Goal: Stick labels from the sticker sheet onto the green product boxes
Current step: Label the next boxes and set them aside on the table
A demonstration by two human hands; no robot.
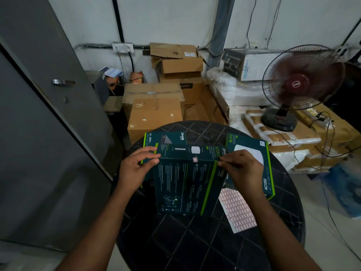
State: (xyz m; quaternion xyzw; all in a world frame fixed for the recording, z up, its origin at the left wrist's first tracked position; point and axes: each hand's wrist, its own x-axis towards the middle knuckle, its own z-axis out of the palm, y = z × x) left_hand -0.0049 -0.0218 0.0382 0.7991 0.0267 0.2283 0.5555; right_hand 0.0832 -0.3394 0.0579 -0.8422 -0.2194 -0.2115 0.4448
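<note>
The box (185, 182) I'm working on stands at the middle of the round black bench (195, 241), tipped so its printed back faces me, and a small pink label (195, 159) already sits on its top edge. My left hand (134, 169) grips the box's upper left corner, fingers curled round it; my right hand (242, 169) pinches the upper right corner between thumb and fingertips. I judge this box to be labelled and the step in hand to be moving it off; next I need to peel a fresh label from the sheet (237, 210), which lies flat just right of the box, nearer me. On the top face I read "AC1350". A second box (252, 151) at far right reads "Wi-Fi 5" and "AC1350"; a third (166, 138) at far left reads "Omada".
</note>
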